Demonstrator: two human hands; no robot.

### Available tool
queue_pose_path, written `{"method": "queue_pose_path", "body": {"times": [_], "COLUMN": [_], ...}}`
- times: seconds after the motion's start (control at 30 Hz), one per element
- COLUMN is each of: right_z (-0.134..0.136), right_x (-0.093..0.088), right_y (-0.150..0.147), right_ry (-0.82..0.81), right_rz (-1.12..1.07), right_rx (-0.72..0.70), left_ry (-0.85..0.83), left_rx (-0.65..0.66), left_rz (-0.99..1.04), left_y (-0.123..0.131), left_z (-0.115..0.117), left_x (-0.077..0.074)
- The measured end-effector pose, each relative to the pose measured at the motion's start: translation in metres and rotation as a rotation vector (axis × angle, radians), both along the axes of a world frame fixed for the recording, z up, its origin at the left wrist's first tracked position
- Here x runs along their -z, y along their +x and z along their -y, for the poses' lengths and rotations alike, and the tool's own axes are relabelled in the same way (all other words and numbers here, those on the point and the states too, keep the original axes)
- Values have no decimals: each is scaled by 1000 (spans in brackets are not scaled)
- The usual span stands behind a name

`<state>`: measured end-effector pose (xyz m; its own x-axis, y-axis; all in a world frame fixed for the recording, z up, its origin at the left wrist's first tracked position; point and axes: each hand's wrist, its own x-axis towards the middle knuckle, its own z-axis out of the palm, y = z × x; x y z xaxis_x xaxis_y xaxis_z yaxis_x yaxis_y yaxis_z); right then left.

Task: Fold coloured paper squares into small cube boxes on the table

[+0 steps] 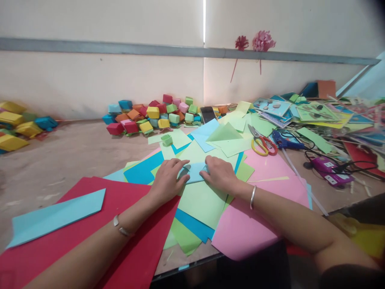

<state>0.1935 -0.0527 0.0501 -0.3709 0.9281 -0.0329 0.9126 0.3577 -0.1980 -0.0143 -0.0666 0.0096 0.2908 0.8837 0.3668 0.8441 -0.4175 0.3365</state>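
Nearest the camera: my left forearm [90, 249] and right forearm [288, 212], both cut off by the frame, reach in over a large red sheet [156, 237] and a pink sheet [249, 228].
Light blue paper [195, 172]: a small piece between my hands, above pale green sheets [198, 204]; both its ends are partly hidden by my fingers.
Left hand [169, 176]: thumb and fingers hold the paper's left end, a narrow gap between their tips.
Right hand [221, 173]: thumb and fingertips close on the right end; I cannot tell how firmly.
Folded blue strip [60, 214]: on the red sheet, left of my left forearm.
Scissors [263, 143]: open-bladed, one handle yellow, one red, beside a blue glue gun [285, 140].
Purple box [331, 170]: cables cross it; its pale labels are too small to read.
Phone [207, 115]: dark-faced, beside a heap of coloured paper boxes [153, 112].
Far right: stacked picture cards [273, 107] overlap, blurring towards the edge.
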Motion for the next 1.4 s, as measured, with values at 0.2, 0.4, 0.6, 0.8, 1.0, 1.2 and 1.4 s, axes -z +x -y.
{"method": "queue_pose_path", "body": {"times": [0.2,0.4,0.6,0.8,1.0,1.2,1.4], "right_z": [-13,-22,-21,-21,-16,-11,-13], "right_x": [12,21,15,14,14,13,11], "right_y": [8,9,11,12,9,5,7], "right_ry": [-22,-12,-181,-137,-261,-510,-383], "right_rz": [-257,-477,-721,-839,-1048,-1180,-1178], "right_rx": [-33,-34,-16,-21,-28,134,68], "left_ry": [-179,-202,-301,-500,-541,-445,-607], "left_rx": [57,46,-7,-71,-96,-121,-71], "left_rz": [274,581,877,1026,950,990,951], "left_y": [-2,0,2,7,11,13,11], "left_z": [-2,1,4,7,8,11,12], "left_x": [-7,-9,-17,-25,-23,-27,-29]}}
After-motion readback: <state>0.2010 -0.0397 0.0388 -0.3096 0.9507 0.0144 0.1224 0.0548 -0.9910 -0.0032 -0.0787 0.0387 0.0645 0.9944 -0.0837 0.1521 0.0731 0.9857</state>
